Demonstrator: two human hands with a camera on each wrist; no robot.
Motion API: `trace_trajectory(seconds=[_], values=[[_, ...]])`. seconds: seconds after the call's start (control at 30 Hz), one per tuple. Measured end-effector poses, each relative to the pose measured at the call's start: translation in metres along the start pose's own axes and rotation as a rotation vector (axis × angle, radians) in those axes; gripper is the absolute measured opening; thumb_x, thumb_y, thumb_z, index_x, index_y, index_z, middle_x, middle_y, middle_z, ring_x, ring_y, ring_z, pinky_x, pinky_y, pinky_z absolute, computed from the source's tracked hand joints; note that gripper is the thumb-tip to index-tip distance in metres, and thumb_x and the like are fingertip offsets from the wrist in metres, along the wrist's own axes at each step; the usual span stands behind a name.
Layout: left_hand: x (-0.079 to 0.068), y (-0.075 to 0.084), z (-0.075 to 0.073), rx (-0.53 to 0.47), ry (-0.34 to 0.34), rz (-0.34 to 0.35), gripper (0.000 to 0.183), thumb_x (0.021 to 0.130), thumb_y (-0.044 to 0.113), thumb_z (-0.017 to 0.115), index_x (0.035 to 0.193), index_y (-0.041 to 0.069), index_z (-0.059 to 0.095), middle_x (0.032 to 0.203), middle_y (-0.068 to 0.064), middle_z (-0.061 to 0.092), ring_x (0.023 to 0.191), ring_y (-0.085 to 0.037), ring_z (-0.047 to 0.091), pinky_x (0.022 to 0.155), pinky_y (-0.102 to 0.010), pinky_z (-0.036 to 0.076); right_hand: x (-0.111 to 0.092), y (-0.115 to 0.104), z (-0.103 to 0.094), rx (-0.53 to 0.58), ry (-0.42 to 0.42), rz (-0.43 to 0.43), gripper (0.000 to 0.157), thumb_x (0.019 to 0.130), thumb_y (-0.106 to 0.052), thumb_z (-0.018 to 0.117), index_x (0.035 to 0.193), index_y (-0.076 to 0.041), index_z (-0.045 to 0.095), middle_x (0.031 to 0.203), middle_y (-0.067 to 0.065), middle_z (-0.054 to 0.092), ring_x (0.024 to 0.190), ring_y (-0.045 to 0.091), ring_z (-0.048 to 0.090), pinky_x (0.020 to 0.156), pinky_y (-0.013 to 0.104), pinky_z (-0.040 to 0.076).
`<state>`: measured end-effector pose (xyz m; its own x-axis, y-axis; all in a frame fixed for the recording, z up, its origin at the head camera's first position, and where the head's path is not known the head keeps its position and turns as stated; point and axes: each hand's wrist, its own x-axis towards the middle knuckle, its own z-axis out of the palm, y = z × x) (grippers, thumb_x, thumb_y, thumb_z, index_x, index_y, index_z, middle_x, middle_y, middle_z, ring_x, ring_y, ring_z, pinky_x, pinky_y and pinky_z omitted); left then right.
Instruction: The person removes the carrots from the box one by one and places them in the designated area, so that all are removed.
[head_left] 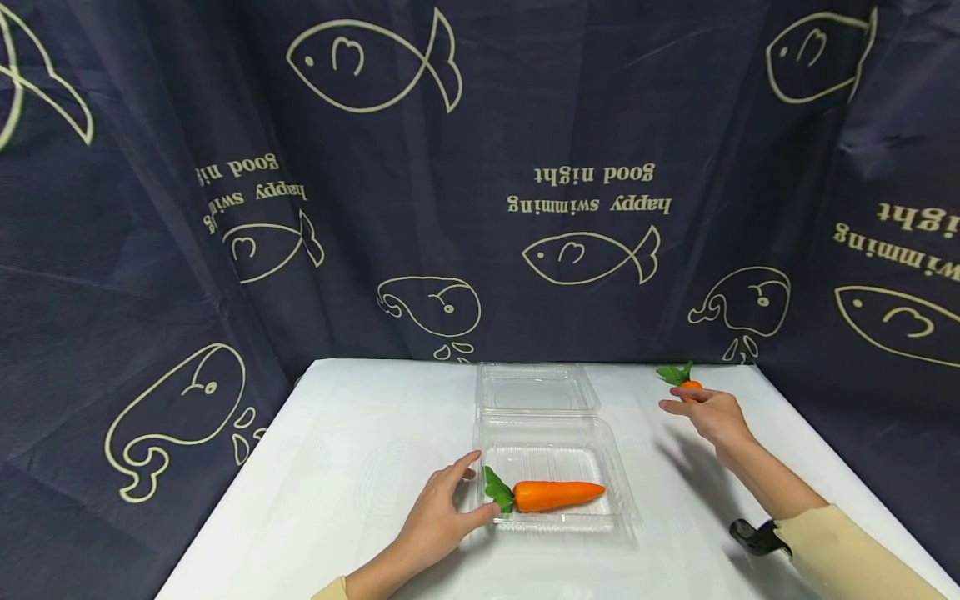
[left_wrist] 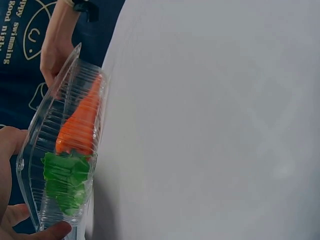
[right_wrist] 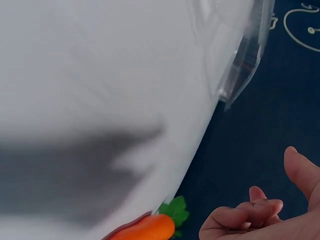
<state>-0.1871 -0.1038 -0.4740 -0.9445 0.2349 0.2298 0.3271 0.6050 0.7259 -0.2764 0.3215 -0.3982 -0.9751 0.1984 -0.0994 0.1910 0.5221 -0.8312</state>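
Observation:
On the white table a hinged clear plastic box [head_left: 618,467] lies unfolded, its lid [head_left: 537,388] towards the back. Inside the base rests an orange toy carrot [head_left: 558,495], its green leaves to the left; the left wrist view shows this carrot [left_wrist: 80,122] through the ribbed wall. My left hand [head_left: 438,512] is spread at the box's left end, thumb by the front left corner. At the back right, my right hand [head_left: 716,421] is beside a second carrot [head_left: 690,386], partly covered by the fingers. The right wrist view shows that carrot [right_wrist: 150,228] apart from the loosely bent fingers [right_wrist: 230,217].
A dark blue curtain [head_left: 450,183] with fish and whale drawings stands behind and at both sides of the table [head_left: 337,467]. A black strap [head_left: 757,537] sits at the right sleeve's cuff.

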Motion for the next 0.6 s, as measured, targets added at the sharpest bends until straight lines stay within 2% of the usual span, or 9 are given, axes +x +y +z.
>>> trace_trajectory(seconds=[0.07, 0.27, 0.37, 0.53, 0.6], values=[[0.000, 0.000, 0.000, -0.001, 0.001, -0.003, 0.080, 0.083, 0.053, 0.077, 0.149, 0.020, 0.048, 0.125, -0.004, 0.064, 0.119, -0.029, 0.056, 0.100, -0.054, 0.046, -0.003, -0.003, 0.002, 0.002, -0.016, -0.003, 0.077, 0.089, -0.047, 0.073, 0.145, 0.000, 0.051, 0.150, 0.022, 0.041, 0.108, 0.029, 0.043, 0.082, 0.037, 0.039], [0.000, -0.001, 0.001, -0.001, 0.000, -0.009, 0.080, 0.083, 0.053, 0.077, 0.149, 0.018, 0.048, 0.125, -0.004, 0.064, 0.119, -0.028, 0.056, 0.100, -0.054, 0.046, -0.009, -0.010, 0.009, -0.014, -0.043, -0.024, 0.072, 0.088, -0.046, 0.074, 0.143, -0.003, 0.055, 0.147, 0.019, 0.046, 0.107, 0.027, 0.047, 0.080, 0.033, 0.042], [-0.001, 0.000, 0.001, 0.000, 0.003, -0.007, 0.080, 0.083, 0.053, 0.077, 0.149, 0.017, 0.048, 0.124, -0.004, 0.065, 0.119, -0.028, 0.056, 0.100, -0.054, 0.046, -0.012, -0.012, 0.014, -0.017, -0.053, -0.027, 0.070, 0.088, -0.045, 0.075, 0.142, -0.005, 0.056, 0.141, 0.017, 0.049, 0.102, 0.026, 0.044, 0.078, 0.035, 0.040], [-0.001, 0.000, 0.000, 0.003, 0.006, 0.001, 0.080, 0.083, 0.053, 0.077, 0.149, 0.017, 0.048, 0.124, -0.005, 0.064, 0.119, -0.029, 0.056, 0.100, -0.053, 0.046, -0.018, -0.016, 0.023, 0.000, -0.090, -0.055, 0.069, 0.088, -0.043, 0.075, 0.141, -0.003, 0.056, 0.151, 0.022, 0.043, 0.120, 0.031, 0.044, 0.090, 0.039, 0.042], [-0.001, 0.000, 0.000, 0.005, 0.005, 0.003, 0.080, 0.083, 0.053, 0.076, 0.149, 0.018, 0.047, 0.125, -0.005, 0.064, 0.119, -0.029, 0.056, 0.099, -0.053, 0.046, -0.021, -0.018, 0.026, -0.007, -0.098, -0.069, 0.067, 0.089, -0.042, 0.075, 0.141, -0.004, 0.057, 0.150, 0.021, 0.047, 0.119, 0.030, 0.047, 0.089, 0.038, 0.043]])
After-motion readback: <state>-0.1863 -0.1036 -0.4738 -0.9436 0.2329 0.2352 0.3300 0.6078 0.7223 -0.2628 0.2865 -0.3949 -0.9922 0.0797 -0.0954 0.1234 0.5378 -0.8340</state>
